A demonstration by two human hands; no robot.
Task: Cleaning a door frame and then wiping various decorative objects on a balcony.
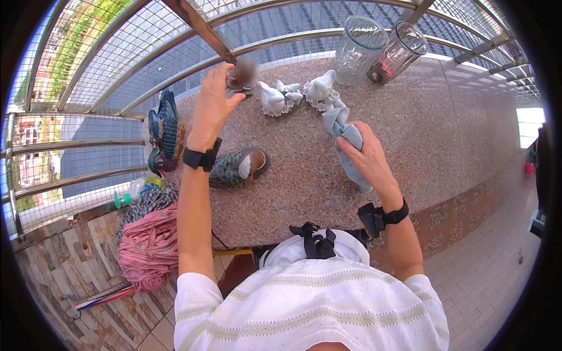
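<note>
My right hand (366, 155) grips a light blue cloth (339, 120), whose twisted upper part reaches a white frilled figurine (321, 87). Beside that stands another white figurine (279, 96) with a lacy base. My left hand (215, 103) is raised with thumb and fingers apart, holding nothing, close to a brown object (243, 73) that is blurred. Below my left wrist lies a duck figurine (239, 169) with green-grey scaled feathers, partly hidden by the wrist strap. Farther left, a blue and green duck figurine (166, 134) sits at the edge of the granite counter (290, 197).
Two tall glass vases (361, 50) (397, 52) stand at the back by the metal railing (281, 41). Left of the counter hang a pink mop head (149, 250) and a grey one (151, 204), near a bottle with a green pump (123, 199).
</note>
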